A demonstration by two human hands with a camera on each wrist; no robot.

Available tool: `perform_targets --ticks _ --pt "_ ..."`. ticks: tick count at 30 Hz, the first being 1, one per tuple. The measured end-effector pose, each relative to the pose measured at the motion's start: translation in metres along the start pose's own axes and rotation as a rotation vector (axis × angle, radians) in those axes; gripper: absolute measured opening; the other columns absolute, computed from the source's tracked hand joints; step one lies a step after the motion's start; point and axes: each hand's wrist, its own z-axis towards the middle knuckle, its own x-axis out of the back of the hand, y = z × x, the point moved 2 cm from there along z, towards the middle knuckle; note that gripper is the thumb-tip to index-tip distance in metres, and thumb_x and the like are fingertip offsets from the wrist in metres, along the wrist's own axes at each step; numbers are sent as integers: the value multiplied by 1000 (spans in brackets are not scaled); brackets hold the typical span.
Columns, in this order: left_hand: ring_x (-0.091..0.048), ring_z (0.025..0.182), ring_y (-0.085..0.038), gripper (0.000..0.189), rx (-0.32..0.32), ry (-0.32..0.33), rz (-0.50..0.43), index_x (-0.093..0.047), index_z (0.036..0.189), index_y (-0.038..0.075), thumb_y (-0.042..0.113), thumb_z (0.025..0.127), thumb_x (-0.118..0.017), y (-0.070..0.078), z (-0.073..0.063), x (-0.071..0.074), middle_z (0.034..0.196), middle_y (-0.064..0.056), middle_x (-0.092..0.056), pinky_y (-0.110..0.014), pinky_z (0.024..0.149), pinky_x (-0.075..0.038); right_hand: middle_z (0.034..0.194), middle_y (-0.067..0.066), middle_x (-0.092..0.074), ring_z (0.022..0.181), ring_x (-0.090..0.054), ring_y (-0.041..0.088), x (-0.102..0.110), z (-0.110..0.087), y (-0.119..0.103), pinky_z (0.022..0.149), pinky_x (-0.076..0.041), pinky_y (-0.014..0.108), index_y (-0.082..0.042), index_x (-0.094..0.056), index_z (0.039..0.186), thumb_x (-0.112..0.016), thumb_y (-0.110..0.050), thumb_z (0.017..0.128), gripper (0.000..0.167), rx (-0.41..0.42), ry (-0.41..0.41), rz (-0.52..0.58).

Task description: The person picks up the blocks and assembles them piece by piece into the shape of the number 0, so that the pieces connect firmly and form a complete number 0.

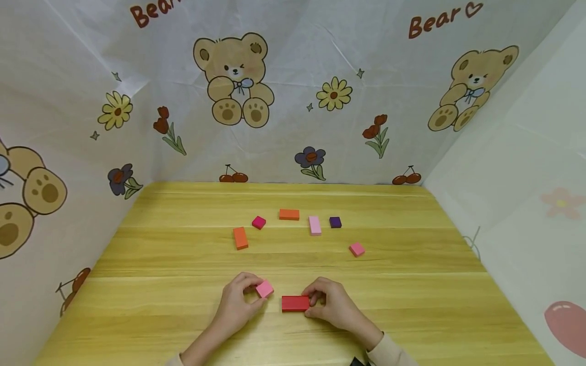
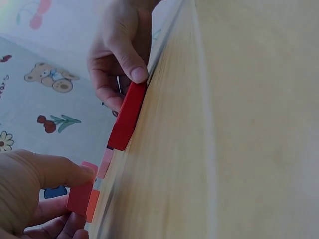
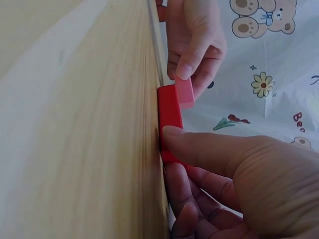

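Between thumb and fingers, my left hand (image 1: 237,301) pinches a small pink block (image 1: 264,289), which the left wrist view shows from the side (image 2: 81,195). To its right, my right hand (image 1: 333,304) grips the right end of a long red block (image 1: 295,304) lying flat on the wooden table. A narrow gap separates the pink block from the red one in the head view. In the right wrist view the thumb presses on the red block (image 3: 170,109), and the left hand (image 3: 198,42) is beyond it.
Farther back on the table (image 1: 183,213) lie two orange blocks, one upright-lying (image 1: 240,238) and one crosswise (image 1: 289,214). Near them are a crimson cube (image 1: 259,222), a light pink block (image 1: 314,225), a purple cube (image 1: 335,222) and another pink block (image 1: 357,249). Bear-printed cloth (image 1: 284,101) hangs behind.
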Motion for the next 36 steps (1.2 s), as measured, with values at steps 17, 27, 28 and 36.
perform_targets --ticks 17,27,28,36 --pt "-61 85 -10 33 -94 -19 43 -72 96 8 0 66 -86 -2 -2 -8 94 5 -64 -24 76 -54 87 -3 -62 76 -58 7 0 0 0 64 -45 19 -11 -70 98 -85 -10 73 29 8 -19 -16" --pt "-62 84 -7 35 -163 -4 90 -73 94 8 1 63 -87 -4 -4 -16 93 7 -64 -25 78 -54 87 -1 -62 77 -59 9 1 0 -1 64 -46 20 -10 -70 99 -85 -10 73 29 20 -20 -8" --pt "-62 84 -6 35 -160 -6 90 -73 94 8 1 63 -87 -3 -5 -17 93 7 -64 -24 78 -53 87 -1 -62 76 -59 9 1 0 -1 63 -46 20 -10 -70 98 -85 -10 73 29 21 -19 -10" --pt "-60 84 -6 34 -143 -29 108 -72 94 8 4 65 -88 -2 -5 -18 93 7 -63 -23 76 -53 86 -1 -62 75 -58 9 1 -1 -1 62 -43 19 -10 -70 98 -85 -9 73 30 28 -12 -11"
